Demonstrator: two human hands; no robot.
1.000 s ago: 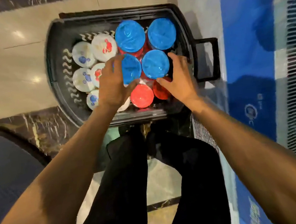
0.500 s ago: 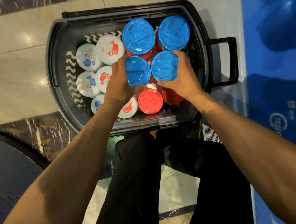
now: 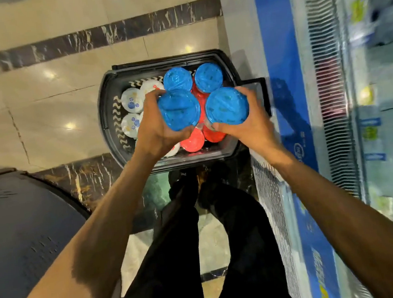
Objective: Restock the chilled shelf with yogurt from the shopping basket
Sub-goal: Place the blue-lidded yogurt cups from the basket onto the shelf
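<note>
A black shopping basket (image 3: pixel 109 124) stands on the floor in front of my feet. It holds blue-lidded yogurt tubs (image 3: pixel 208 77), red-lidded tubs (image 3: pixel 191 140) and small white yogurt cups (image 3: pixel 131 100). My left hand (image 3: pixel 152 131) is shut on one blue-lidded tub (image 3: pixel 178 109), raised above the basket. My right hand (image 3: pixel 252 121) is shut on another blue-lidded tub (image 3: pixel 226 105), also raised. The chilled shelf (image 3: pixel 380 110) runs along the right, blurred.
The fridge's blue front panel (image 3: pixel 282 72) and white grille (image 3: pixel 329 86) run along the right, close to the basket's handle (image 3: pixel 262 81). A dark rounded cabinet (image 3: pixel 22 230) fills the lower left. My black trouser legs (image 3: pixel 200 245) stand below the basket on a tiled floor (image 3: pixel 39 97).
Both hands have lifted their blue-lidded tubs up out of the basket, toward the camera. The view has pulled back and swung right, showing more of the chilled shelf.
</note>
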